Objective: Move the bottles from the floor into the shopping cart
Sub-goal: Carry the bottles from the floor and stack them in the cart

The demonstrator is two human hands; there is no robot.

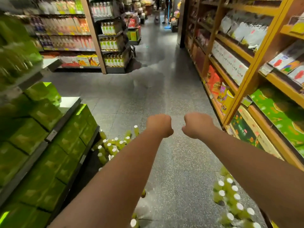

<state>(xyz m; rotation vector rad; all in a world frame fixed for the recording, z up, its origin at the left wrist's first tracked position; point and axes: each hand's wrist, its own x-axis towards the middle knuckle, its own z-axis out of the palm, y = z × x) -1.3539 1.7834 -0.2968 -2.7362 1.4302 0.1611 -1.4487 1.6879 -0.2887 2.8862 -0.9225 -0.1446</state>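
- both arms reach forward over the aisle; the left hand (160,125) and right hand (197,125) are curled into fists, side by side and close but not touching, with nothing held in either.
- the step in hand looks like a pause between pickups: no bottle is being carried or grasped.
- the bottles (113,145), green with white caps, stand and lie in a loose group on the floor (164,162) at the near left, against the foot of the left shelving, just under the left forearm.
- a second cluster of bottles (230,195) sits at the near right, below the right forearm; a dark curved edge (264,216) runs beside it, and i cannot tell whether that belongs to a cart or whether these bottles rest on the floor.
- no shopping cart is plainly in view, so how much has been loaded cannot be judged.
- the next move likely calls for uncurling a hand, bending down to the left group and taking an upright bottle by its body, then finding the cart.
- containers: the left shelves (65,116) hold stacked green cartons (41,145), closed and blurred.
- the wooden shelving (246,79) on the right holds printed boxes and bags; a far rack (111,45) holds rows of similar pale bottles.
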